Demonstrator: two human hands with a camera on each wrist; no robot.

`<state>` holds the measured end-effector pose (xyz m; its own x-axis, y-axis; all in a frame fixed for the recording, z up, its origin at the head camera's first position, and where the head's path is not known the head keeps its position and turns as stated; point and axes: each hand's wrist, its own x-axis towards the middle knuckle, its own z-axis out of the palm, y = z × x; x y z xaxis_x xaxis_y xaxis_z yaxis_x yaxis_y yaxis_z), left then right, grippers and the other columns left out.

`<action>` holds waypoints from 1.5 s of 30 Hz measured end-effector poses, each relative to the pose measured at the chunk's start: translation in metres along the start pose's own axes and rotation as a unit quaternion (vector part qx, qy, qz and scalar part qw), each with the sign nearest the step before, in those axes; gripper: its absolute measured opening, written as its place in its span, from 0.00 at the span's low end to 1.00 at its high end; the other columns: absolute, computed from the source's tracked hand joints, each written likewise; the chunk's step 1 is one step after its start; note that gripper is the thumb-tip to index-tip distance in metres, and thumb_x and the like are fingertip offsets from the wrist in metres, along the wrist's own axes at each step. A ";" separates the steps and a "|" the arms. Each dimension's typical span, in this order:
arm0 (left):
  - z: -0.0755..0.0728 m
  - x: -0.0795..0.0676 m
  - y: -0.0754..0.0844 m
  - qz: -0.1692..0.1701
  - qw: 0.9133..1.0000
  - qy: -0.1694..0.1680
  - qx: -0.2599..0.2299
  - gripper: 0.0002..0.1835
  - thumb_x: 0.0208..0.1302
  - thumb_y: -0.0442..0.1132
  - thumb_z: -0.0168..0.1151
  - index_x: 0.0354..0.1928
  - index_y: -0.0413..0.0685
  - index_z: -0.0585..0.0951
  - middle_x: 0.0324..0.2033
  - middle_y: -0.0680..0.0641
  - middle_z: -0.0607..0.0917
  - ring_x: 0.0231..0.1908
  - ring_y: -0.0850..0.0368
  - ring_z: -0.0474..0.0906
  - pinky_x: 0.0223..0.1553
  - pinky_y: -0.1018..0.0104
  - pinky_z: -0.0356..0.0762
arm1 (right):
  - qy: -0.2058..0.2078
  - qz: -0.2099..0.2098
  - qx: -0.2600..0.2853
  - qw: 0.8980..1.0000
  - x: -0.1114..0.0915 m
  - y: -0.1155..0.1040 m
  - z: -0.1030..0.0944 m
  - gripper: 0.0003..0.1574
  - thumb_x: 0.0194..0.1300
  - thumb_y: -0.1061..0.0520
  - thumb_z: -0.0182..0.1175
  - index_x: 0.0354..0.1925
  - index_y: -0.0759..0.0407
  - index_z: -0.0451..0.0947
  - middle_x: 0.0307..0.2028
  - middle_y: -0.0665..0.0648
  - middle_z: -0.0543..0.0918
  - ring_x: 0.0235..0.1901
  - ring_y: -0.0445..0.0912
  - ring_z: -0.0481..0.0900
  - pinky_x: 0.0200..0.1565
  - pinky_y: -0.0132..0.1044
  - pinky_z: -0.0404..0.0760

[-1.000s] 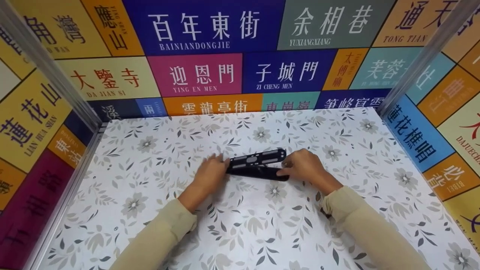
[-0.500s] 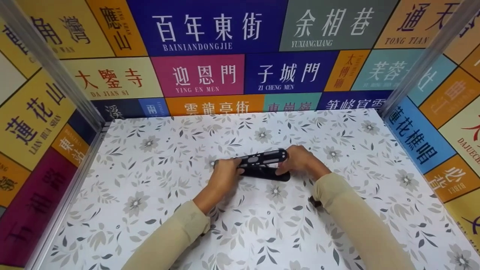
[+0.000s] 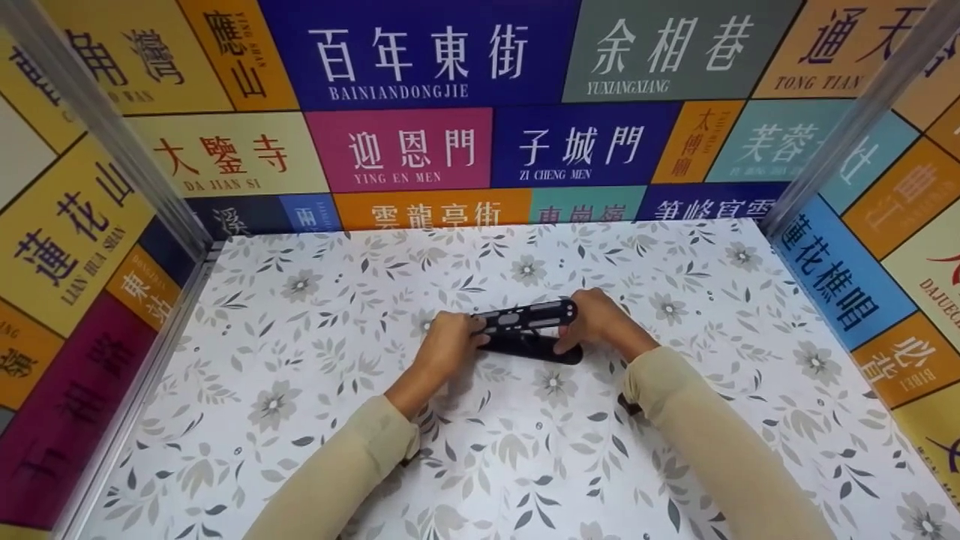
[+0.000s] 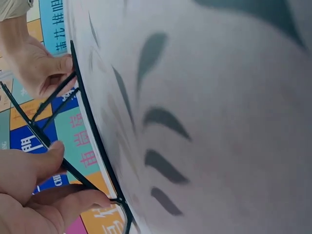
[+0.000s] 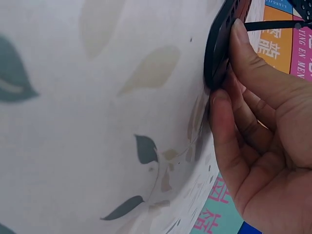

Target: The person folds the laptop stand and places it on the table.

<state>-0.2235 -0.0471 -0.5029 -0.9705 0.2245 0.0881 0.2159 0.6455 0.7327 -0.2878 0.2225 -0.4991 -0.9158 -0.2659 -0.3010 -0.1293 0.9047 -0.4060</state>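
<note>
A black folding laptop stand (image 3: 525, 316) with two long panels sits partly unfolded near the middle of the table. Light grey pads line its upper panel. My left hand (image 3: 444, 343) grips that panel close to the hinged left end, thumb on one face and fingers on the other, as the left wrist view shows. At the opposite end my right hand (image 3: 600, 321) pinches the lower panel (image 5: 222, 46) between thumb and fingers. Thin struts (image 4: 51, 100) join the panels inside the wedge-shaped gap. The lower panel lies along the tabletop, while the upper one slants away from it.
A white cloth with grey leaves and flowers covers the table (image 3: 360, 277). Colourful panels with Chinese lettering form a back wall (image 3: 420, 60) and two side walls. Clear corner strips (image 3: 847, 112) stand where the walls meet.
My left hand has shifted right along the stand and taken a firmer grip near the hinge. My right hand has moved slightly, to the lower panel's end. The stand stays partly unfolded.
</note>
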 end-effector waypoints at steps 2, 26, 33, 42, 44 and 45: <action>-0.001 0.002 -0.002 0.011 1.000 -0.010 -0.013 0.07 0.64 0.29 0.69 0.44 0.39 0.90 0.39 0.41 0.91 0.40 0.51 0.89 0.37 0.68 0.87 | 0.002 -0.005 -0.004 1.000 -0.003 0.000 0.001 0.21 0.36 0.49 0.87 0.25 0.52 0.85 0.32 0.54 0.85 0.35 0.50 0.76 0.45 0.44 0.80; -0.015 0.049 -0.024 0.131 0.983 -0.119 0.042 0.17 0.61 0.28 0.71 0.52 0.45 0.86 0.58 0.38 0.83 0.61 0.46 0.82 0.66 0.58 0.75 | 0.019 -0.027 0.159 0.987 -0.056 -0.023 0.036 0.28 0.35 0.53 0.87 0.29 0.63 0.82 0.24 0.56 0.83 0.15 0.44 0.79 0.18 0.35 0.79; -0.007 0.060 -0.028 0.115 0.985 -0.124 -0.033 0.17 0.58 0.23 0.67 0.49 0.43 0.88 0.58 0.41 0.84 0.61 0.48 0.81 0.66 0.58 0.76 | 0.039 -0.043 0.155 0.986 -0.067 -0.034 0.050 0.33 0.36 0.50 0.87 0.35 0.63 0.79 0.27 0.56 0.82 0.19 0.44 0.79 0.27 0.35 0.81; 0.003 0.070 -0.029 0.128 0.976 -0.147 -0.093 0.17 0.54 0.18 0.57 0.37 0.40 0.90 0.53 0.43 0.88 0.57 0.51 0.84 0.53 0.66 0.81 | 0.016 -0.043 0.217 0.975 -0.079 -0.058 0.069 0.32 0.41 0.52 0.85 0.38 0.63 0.79 0.21 0.53 0.81 0.15 0.42 0.78 0.24 0.34 0.79; 0.003 0.071 -0.029 0.129 0.975 -0.153 -0.093 0.17 0.54 0.18 0.57 0.35 0.41 0.89 0.53 0.44 0.89 0.57 0.52 0.84 0.55 0.66 0.81 | 0.018 -0.051 0.211 0.976 -0.078 -0.059 0.070 0.31 0.42 0.52 0.85 0.38 0.63 0.79 0.21 0.52 0.81 0.15 0.42 0.78 0.24 0.34 0.79; 0.003 0.072 -0.029 0.129 0.975 -0.155 -0.093 0.17 0.54 0.17 0.56 0.34 0.41 0.88 0.53 0.44 0.89 0.57 0.52 0.84 0.55 0.66 0.80 | 0.016 -0.050 0.211 0.976 -0.078 -0.059 0.071 0.31 0.42 0.52 0.85 0.38 0.63 0.79 0.20 0.52 0.81 0.15 0.42 0.78 0.24 0.34 0.79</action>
<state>-0.2991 -0.0474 -0.5201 -0.8006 0.5910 0.0988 0.3980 0.4012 0.8250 -0.1816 0.1664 -0.5124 -0.9185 -0.3302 -0.2175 -0.0569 0.6549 -0.7536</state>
